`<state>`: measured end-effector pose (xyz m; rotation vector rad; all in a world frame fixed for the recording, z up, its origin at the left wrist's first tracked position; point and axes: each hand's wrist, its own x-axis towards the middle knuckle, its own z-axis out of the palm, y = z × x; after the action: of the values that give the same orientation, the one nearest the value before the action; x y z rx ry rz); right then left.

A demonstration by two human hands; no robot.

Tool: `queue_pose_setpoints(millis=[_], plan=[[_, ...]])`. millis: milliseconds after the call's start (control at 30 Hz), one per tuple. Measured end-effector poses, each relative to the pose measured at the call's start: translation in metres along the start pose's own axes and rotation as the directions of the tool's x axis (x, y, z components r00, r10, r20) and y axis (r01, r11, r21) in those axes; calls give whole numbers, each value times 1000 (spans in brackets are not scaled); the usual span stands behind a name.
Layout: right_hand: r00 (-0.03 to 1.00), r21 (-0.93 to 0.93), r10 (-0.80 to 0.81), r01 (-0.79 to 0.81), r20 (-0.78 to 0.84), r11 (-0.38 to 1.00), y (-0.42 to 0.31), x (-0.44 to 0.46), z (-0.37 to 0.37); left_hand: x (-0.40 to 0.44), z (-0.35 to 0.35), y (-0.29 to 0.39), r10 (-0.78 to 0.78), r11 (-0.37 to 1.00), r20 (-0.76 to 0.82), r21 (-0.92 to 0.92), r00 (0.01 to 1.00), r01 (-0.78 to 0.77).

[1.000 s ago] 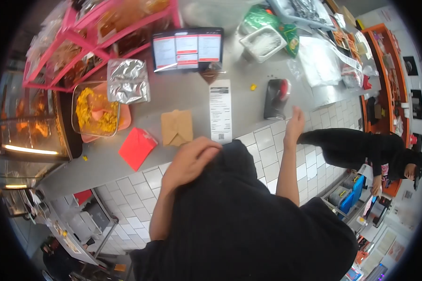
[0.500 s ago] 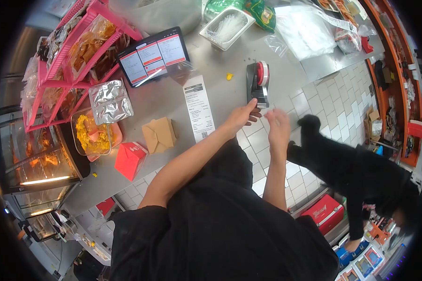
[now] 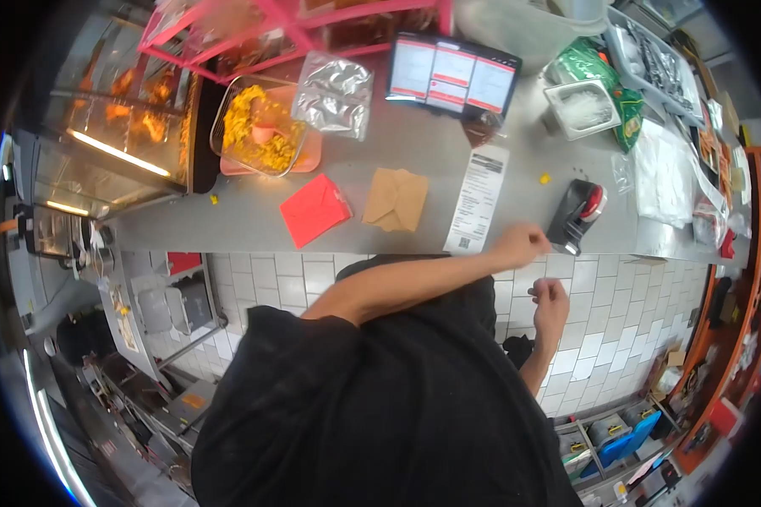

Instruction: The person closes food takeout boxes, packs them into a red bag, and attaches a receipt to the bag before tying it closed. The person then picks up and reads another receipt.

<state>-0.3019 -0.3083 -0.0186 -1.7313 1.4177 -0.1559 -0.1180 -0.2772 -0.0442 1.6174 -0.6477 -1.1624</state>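
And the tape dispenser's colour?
Black body with a red-and-white roll; shows best in the current head view.

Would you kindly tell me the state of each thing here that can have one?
Red carton, closed.
Brown carton, closed.
Tablet, screen lit.
Receipt, printed, lying flat.
Tape dispenser, loaded.
Metal tub, uncovered.
Glass food container, uncovered, yellow food inside.
Foil packet, creased; open or sealed, unclear.
Warming cabinet, lit.
Left hand, fingers curled, grip unclear.
Right hand, fingers curled, grip unclear.

Receipt (image 3: 478, 198) print too small to read; pink rack (image 3: 372, 15) cut off at top edge
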Motion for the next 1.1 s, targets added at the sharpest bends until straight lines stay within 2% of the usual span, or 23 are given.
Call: queue_pose_setpoints(millis=[33, 100, 167, 233, 300, 333, 400, 433, 500, 533, 600, 633, 667, 700, 767, 800, 833, 867, 900, 967, 1000, 1067, 1100], plan=[[994, 90, -61, 53, 93, 995, -23, -1, 1, -15, -27, 14, -65, 989, -9, -133, 998, 63], [963, 236, -150, 96, 225, 967, -71, 2, 18, -42, -77, 7, 108, 994, -267, 10, 958, -109], [909, 288, -237, 139, 342, 947, -129, 1, 47, -69, -124, -6, 15, 946, -395, -293, 919, -141], [832, 264, -334, 235, 443, 936, -182, -4, 79, -106, -162, 4, 41, 996, -674, -30, 738, -83], [806, 232, -362, 283, 469, 931, -209, -3, 110, -122, -181, -13, 235, 972, -838, 212, 493, -103], [780, 215, -389, 324, 490, 921, -215, 1, 126, -126, -183, -14, 239, 971, -831, 214, 503, -108], [748, 198, -420, 373, 514, 907, -223, 2, 137, -133, -190, -16, 85, 992, -916, 39, 392, -123], [727, 179, -411, 378, 550, 908, -231, 4, 136, -133, -194, -12, 87, 991, -918, 39, 387, -130], [695, 147, -401, 397, 597, 906, -234, 10, 135, -134, -195, -4, 248, 963, -922, 269, 296, 33], [665, 132, -395, 410, 634, 902, -235, 16, 135, -135, -196, -5, 239, 966, -931, 256, 276, 28], [622, 116, -395, 440, 676, 891, -243, 27, 139, -135, -200, -7, 240, 949, -901, 297, 362, 110], [573, 140, -447, 499, 687, 855, -248, 29, 142, -133, -204, -11, 233, 951, -908, 287, 348, 114], [521, 166, -493, 551, 697, 818, -251, 31, 145, -132, -206, -17, 143, 984, -929, 169, 340, 47], [513, 162, -486, 551, 707, 819, -253, 35, 153, -132, -206, -22, 48, 999, -938, 45, 343, -16], [352, 233, -668, 747, 656, 623, -262, 50, 174, -136, -209, -18, 25, 998, -940, 1, 341, -71], [353, 229, -659, 743, 664, 629, -265, 52, 178, -138, -209, -16, 11, 991, -937, -36, 349, -129], [378, 194, -527, 643, 761, 741, -271, 54, 180, -135, -210, -23, 4, 991, -937, -43, 349, -127], [382, 139, -386, 537, 840, 832, -275, 56, 181, -128, -214, -30, -64, 969, -921, -150, 384, -198], [384, 132, -382, 539, 841, 832, -269, 55, 180, -122, -217, -37, -100, 949, -909, -209, 404, -235], [383, 293, -386, 280, 839, 914, -247, 53, 178, -113, -224, -39, -173, 883, -865, -348, 472, -314], [373, 280, -374, 282, 849, 918, -239, 55, 177, -112, -224, -40, -206, 833, -830, -426, 518, -352], [502, 309, -445, 334, 742, 891, -232, 54, 176, -110, -222, -44, -223, 835, -830, -433, 512, -340], [502, 309, -441, 327, 744, 893, -231, 54, 177, -110, -222, -45, -222, 841, -825, -431, 519, -325]])
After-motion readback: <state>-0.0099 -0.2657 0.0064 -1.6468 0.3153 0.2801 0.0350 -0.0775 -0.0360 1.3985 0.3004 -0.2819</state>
